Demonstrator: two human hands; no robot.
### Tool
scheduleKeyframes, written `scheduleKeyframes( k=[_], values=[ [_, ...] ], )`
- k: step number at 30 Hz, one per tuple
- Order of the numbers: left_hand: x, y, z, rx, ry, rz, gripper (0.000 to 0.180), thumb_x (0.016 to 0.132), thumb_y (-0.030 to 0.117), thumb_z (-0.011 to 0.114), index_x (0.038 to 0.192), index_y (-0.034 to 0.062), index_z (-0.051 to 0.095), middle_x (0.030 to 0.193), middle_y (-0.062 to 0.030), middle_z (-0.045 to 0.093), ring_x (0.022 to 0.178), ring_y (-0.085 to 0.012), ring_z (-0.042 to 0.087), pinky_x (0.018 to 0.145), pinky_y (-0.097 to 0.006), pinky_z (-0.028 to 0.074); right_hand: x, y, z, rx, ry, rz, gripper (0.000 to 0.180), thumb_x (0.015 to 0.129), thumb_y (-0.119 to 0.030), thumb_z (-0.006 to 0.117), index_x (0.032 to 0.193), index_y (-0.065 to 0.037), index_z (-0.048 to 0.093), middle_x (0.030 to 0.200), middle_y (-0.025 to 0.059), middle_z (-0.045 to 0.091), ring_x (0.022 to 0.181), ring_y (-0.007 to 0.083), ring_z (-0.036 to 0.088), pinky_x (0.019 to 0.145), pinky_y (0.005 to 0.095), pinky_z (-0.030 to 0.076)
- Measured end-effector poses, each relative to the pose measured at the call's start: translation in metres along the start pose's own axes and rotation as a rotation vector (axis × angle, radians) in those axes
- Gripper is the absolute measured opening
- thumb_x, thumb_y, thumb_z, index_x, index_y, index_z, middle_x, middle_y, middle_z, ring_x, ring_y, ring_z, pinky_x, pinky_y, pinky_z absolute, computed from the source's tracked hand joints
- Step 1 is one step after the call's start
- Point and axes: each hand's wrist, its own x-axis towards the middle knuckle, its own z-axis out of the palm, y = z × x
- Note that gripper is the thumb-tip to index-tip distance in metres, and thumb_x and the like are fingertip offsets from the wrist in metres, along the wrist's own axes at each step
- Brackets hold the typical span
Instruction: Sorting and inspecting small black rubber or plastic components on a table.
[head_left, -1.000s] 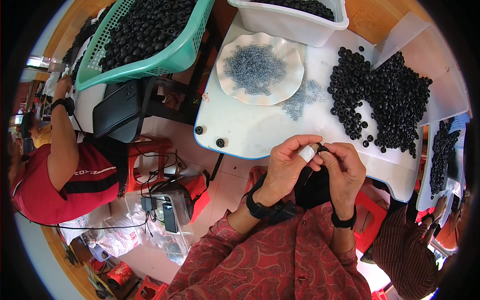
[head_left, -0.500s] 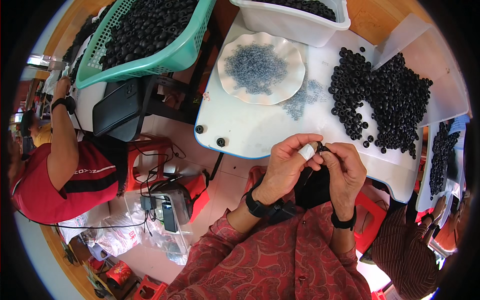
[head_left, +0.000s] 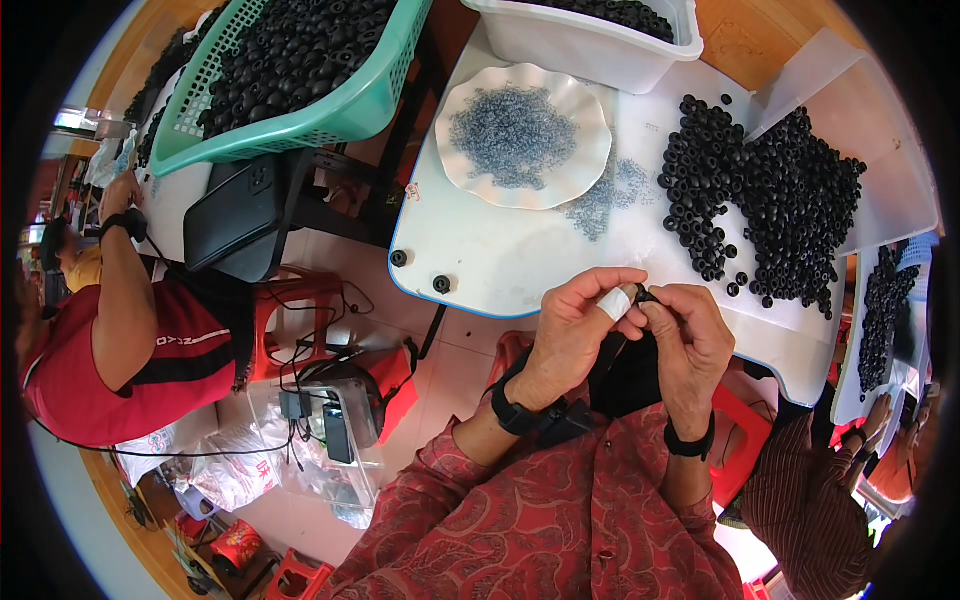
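Item held: one small black ring (head_left: 645, 296), pinched between the fingertips of my left hand (head_left: 575, 325) and my right hand (head_left: 690, 335), just off the near edge of the white desk (head_left: 500, 255). Left grip: narrow, thumb and taped forefinger closed on the ring. Right grip: narrow, fingertips closed on the same ring from the other side. Both wrists carry black bands.

On the desk, beyond my hands:
- heap of black rings (head_left: 770, 200), spread out to the right;
- scalloped white plate (head_left: 470, 160) holding small grey-blue beads (head_left: 515, 135), more of them spilled beside it;
- white tub (head_left: 590, 50) of black parts at the far edge.

To the left: green basket (head_left: 340, 115) filled with black rings; a person in a red shirt (head_left: 110, 365) seated below it.
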Motion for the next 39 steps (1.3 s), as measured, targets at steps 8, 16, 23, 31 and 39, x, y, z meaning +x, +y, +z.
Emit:
scheduleKeyframes(
  k=[8,16,23,31,39],
  values=[
    [-0.002,0.002,0.000,0.145,0.000,0.065,0.023,0.096,0.004,0.056,0.117,-0.0018,0.063,0.090,-0.0074,0.067,0.074,-0.0104,0.063,0.066,-0.022,0.053,0.001,-0.004,-0.001,-0.033,-0.027,-0.018,0.015,0.083,0.006,0.068,0.097,0.001,0.067,0.088,0.0095,0.065,0.073,0.0132,0.062,0.063,0.0242,0.049],
    [-0.003,0.013,-0.003,0.277,-0.074,0.147,0.020,0.095,-0.002,0.054,0.111,-0.0024,0.066,0.096,-0.0059,0.061,0.076,-0.0102,0.064,0.067,-0.022,0.054,0.000,-0.011,-0.002,-0.036,-0.078,-0.029,0.014,0.084,0.007,0.067,0.097,0.002,0.067,0.087,0.0104,0.065,0.070,0.0129,0.063,0.062,0.0242,0.050],
    [-0.002,0.016,-0.003,0.420,-0.036,0.195,0.021,0.095,-0.001,0.055,0.113,-0.0022,0.066,0.096,-0.0053,0.061,0.078,-0.0095,0.062,0.066,-0.022,0.053,-0.003,-0.004,0.008,0.151,-0.053,0.183,0.016,0.087,0.006,0.065,0.102,0.002,0.066,0.086,0.0074,0.067,0.074,0.0097,0.065,0.064,0.0224,0.052],
    [-0.002,0.019,-0.004,0.459,0.007,0.206,0.021,0.094,-0.002,0.055,0.112,-0.0004,0.067,0.097,-0.0042,0.062,0.078,-0.0088,0.062,0.065,-0.021,0.052,0.003,-0.008,0.009,0.069,-0.094,0.022,0.015,0.087,0.007,0.064,0.101,0.004,0.065,0.092,0.0122,0.068,0.076,0.0138,0.068,0.066,0.0241,0.053],
    [-0.002,0.014,-0.005,0.448,0.023,0.198,0.023,0.094,-0.005,0.053,0.112,-0.0010,0.067,0.097,-0.0053,0.062,0.080,-0.0109,0.064,0.068,-0.022,0.055,0.007,-0.010,0.007,-0.107,-0.114,-0.049,0.016,0.085,0.007,0.064,0.100,0.002,0.066,0.090,0.0138,0.067,0.074,0.0210,0.068,0.064,0.0283,0.053]
  ],
)
